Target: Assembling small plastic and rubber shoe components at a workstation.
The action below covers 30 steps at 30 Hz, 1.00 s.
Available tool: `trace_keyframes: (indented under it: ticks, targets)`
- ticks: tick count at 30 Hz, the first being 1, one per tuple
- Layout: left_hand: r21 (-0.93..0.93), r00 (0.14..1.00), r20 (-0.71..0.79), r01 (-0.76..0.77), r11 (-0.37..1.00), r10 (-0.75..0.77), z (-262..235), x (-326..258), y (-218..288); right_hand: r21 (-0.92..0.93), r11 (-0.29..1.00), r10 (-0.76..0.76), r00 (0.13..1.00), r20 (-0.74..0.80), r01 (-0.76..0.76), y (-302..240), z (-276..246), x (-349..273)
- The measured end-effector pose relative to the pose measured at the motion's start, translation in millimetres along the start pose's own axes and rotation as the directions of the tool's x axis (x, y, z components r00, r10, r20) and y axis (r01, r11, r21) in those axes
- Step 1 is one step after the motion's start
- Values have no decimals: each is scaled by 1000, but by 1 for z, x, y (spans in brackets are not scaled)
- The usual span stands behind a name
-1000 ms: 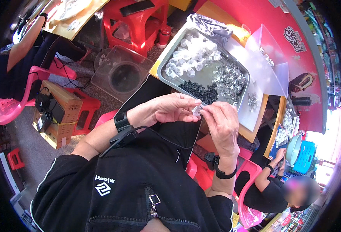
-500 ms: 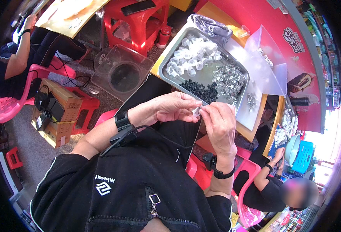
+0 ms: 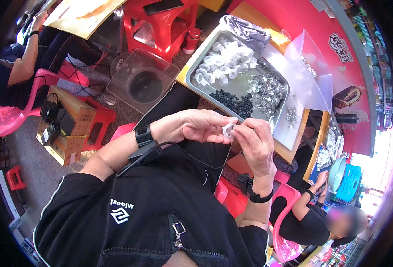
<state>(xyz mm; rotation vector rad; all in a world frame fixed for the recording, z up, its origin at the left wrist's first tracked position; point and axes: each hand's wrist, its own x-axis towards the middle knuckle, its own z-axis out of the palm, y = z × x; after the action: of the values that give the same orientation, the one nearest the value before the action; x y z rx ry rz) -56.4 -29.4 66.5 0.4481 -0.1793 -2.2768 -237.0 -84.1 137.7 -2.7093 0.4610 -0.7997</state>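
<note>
My left hand [image 3: 204, 126] pinches a small translucent white plastic piece [image 3: 228, 129] between thumb and fingers, just in front of the tray's near edge. From the other side, the closed fingertips of my right hand [image 3: 255, 144] meet the same piece. Whether a smaller part is also between those fingertips is hidden. Beyond my hands lies a grey metal tray [image 3: 192, 86]. In it are translucent white plastic pieces [image 3: 218, 64] at the far left, small black parts [image 3: 233, 103] at the near side and small shiny silvery parts [image 3: 267, 91] at the right.
A folded grey cloth [image 3: 245, 31] lies at the tray's far edge. Right of the tray stands a clear plastic bin [image 3: 314, 89]. A transparent tub [image 3: 121, 91] and a red stool [image 3: 161, 33] are to the left. Another person [image 3: 303, 218] sits at the right beside a pale green basin [image 3: 336, 173].
The white plastic piece has turned between my fingers and shows more of its hollow shape. Both hands stay together, with small finger shifts. The view has moved slightly.
</note>
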Motion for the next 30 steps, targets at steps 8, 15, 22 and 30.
trace_keyframes:
  ticks: [8,15,22,30]
  targets:
    - [-37,998,0,63,997,-63,-2,-2,-10,5,974,-225,958,176,228,-1,-12,8]
    - [-103,997,77,23,994,-15,-19,3,-17,75,972,-236,913,333,224,9,-10,19]
    - [57,999,32,-17,998,15,-22,4,-14,189,982,-77,957,278,24,14,0,4]
    - [364,994,37,-110,925,104,-18,-2,-1,250,950,144,974,177,-186,5,11,-8]
